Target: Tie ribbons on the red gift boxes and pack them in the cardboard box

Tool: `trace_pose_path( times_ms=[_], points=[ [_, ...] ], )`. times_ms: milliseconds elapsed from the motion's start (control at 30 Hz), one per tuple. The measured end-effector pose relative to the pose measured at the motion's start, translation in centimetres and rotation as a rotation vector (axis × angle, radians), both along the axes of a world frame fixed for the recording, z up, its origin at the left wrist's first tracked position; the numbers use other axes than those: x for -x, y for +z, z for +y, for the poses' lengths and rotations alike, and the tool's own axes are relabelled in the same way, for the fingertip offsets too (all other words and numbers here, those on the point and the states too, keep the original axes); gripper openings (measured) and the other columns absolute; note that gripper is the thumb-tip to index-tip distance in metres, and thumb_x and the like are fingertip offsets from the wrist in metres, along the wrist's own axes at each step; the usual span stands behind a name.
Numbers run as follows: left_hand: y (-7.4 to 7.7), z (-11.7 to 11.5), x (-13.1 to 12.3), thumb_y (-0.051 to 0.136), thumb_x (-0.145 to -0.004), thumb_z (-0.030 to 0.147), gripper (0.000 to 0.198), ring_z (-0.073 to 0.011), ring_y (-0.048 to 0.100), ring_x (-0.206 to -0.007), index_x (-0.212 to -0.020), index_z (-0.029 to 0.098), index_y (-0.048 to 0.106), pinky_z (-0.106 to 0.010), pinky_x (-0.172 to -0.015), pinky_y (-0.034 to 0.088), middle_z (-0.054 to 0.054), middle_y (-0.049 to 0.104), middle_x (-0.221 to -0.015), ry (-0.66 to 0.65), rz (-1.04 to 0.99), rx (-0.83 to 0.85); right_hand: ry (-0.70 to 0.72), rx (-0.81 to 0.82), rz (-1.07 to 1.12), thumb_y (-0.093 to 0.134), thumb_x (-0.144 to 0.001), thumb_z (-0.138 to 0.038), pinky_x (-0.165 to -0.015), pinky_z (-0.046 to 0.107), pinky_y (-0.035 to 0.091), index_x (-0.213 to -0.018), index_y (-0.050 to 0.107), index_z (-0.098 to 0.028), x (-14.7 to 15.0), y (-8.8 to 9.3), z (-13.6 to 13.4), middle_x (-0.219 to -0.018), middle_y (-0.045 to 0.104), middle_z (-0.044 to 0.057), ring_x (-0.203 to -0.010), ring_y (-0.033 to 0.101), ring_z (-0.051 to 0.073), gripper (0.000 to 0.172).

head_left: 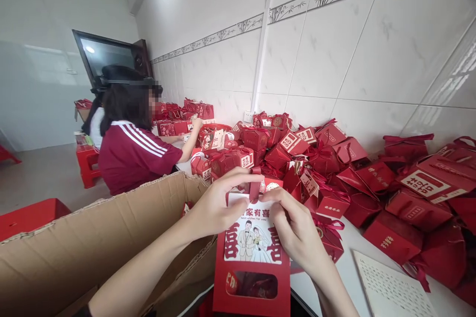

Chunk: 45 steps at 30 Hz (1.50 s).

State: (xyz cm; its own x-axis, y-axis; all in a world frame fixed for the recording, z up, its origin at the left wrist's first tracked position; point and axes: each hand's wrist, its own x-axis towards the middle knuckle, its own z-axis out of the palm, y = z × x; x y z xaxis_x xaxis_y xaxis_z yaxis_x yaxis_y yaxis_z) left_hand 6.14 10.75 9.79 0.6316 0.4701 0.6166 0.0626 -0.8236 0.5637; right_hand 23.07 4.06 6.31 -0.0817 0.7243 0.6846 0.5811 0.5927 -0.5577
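From where I stand, the work looks to be at the closing step: a tall red paper gift box with a cut-out window point(253, 268) is being fastened at its top by a flat dark-red ribbon point(255, 189). The next move, I'd judge, calls for drawing the ribbon snug and even without creasing the white card printed with a wedding couple point(247, 241) on its front.

The box stands upright, its front turned to the worker, held at the near edge of the white tabletop point(351, 241), just beside a brown corrugated carton point(96, 237).

The left hand point(219, 204) comes in across the carton, wrist raised, its fingers reaching over the box top and narrowed on the ribbon, the thumb low against the card's upper edge. The right hand point(295, 220) rises from the near side, fingers curled about the box's upper right corner, forefinger pointing in at the ribbon's base.

Beyond, finished-looking red boxes point(322, 153) heap along the tabletop's wall edge; at its far left edge sits a co-worker in a maroon shirt point(128, 161).
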Motion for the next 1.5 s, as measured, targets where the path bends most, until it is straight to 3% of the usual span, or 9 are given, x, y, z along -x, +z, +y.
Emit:
trace_pose_path(
  times_ms=[433,533,600,700,767,867,1267,1500],
  points=[
    [-0.4,0.5,-0.5,0.051,-0.074,0.008,0.042,-0.0193,0.053,-0.109,-0.114,0.022,0.056,-0.036,-0.094,0.044,-0.005,0.057,-0.111,-0.028,0.031,-0.015,0.040,-0.026,0.086,0.034,-0.085,-0.008,-0.072,0.027,0.044,-0.083,0.052,-0.020,-0.3,-0.5,-0.2,-0.087,0.058,0.002,-0.083,0.056,0.015,0.021],
    [-0.2,0.0,-0.6,0.050,-0.074,0.007,0.043,-0.0175,0.054,-0.105,-0.115,0.022,0.055,-0.034,-0.093,0.045,-0.004,0.057,-0.108,-0.020,0.031,-0.035,-0.011,0.039,0.206,0.043,-0.087,-0.019,-0.066,0.026,0.045,-0.101,0.050,-0.023,0.1,-0.4,-0.6,-0.091,0.059,0.002,-0.081,0.057,0.015,0.016],
    [0.0,-0.4,-0.6,0.049,-0.075,0.006,0.043,-0.0174,0.053,-0.107,-0.115,0.023,0.055,-0.033,-0.095,0.044,-0.004,0.056,-0.111,-0.008,0.055,-0.053,-0.058,0.085,0.293,0.050,-0.086,-0.026,-0.060,0.024,0.044,-0.110,0.047,-0.023,0.5,-0.2,-0.9,-0.090,0.060,0.002,-0.078,0.057,0.015,0.025],
    [0.1,-1.0,-0.6,0.049,-0.076,0.007,0.044,-0.0182,0.051,-0.110,-0.116,0.024,0.054,-0.034,-0.096,0.043,-0.004,0.055,-0.115,0.003,0.090,-0.099,-0.095,0.165,0.318,0.049,-0.087,-0.033,-0.052,0.022,0.039,-0.094,0.057,-0.021,0.8,0.2,-1.2,-0.075,0.058,-0.001,-0.063,0.053,0.013,0.016],
    [0.1,-1.4,-0.7,0.049,-0.076,0.007,0.043,-0.0181,0.052,-0.110,-0.116,0.023,0.053,-0.034,-0.096,0.043,-0.005,0.056,-0.115,0.016,0.094,-0.128,-0.102,0.191,0.325,0.048,-0.087,-0.035,-0.046,0.021,0.035,-0.081,0.058,-0.020,0.9,0.4,-1.4,-0.065,0.053,-0.003,-0.053,0.045,0.010,0.019],
    [0.2,-1.8,-0.8,0.049,-0.075,0.006,0.044,-0.0175,0.052,-0.109,-0.114,0.023,0.053,-0.031,-0.095,0.044,-0.004,0.056,-0.115,0.036,0.105,-0.147,-0.097,0.187,0.348,0.051,-0.085,-0.035,-0.041,0.019,0.029,-0.078,0.057,-0.019,1.0,0.6,-1.6,-0.059,0.048,-0.005,-0.046,0.037,0.008,0.018],
    [0.4,-1.8,-1.0,0.048,-0.075,0.006,0.044,-0.0164,0.052,-0.110,-0.115,0.025,0.055,-0.031,-0.097,0.043,-0.002,0.056,-0.116,0.026,0.107,-0.092,-0.042,0.233,0.376,0.053,-0.084,-0.031,-0.039,0.018,0.027,-0.080,0.057,-0.019,1.0,0.6,-2.1,-0.061,0.048,-0.005,-0.046,0.034,0.007,0.013],
    [-0.2,-1.7,-1.1,0.048,-0.075,0.005,0.044,-0.0175,0.051,-0.112,-0.113,0.026,0.057,-0.031,-0.095,0.045,-0.002,0.056,-0.118,-0.012,0.039,0.026,-0.059,0.171,0.288,0.050,-0.086,-0.027,-0.048,0.019,0.034,-0.084,0.058,-0.019,0.5,0.7,-2.3,-0.070,0.055,-0.002,-0.057,0.045,0.009,0.011]
  ],
)
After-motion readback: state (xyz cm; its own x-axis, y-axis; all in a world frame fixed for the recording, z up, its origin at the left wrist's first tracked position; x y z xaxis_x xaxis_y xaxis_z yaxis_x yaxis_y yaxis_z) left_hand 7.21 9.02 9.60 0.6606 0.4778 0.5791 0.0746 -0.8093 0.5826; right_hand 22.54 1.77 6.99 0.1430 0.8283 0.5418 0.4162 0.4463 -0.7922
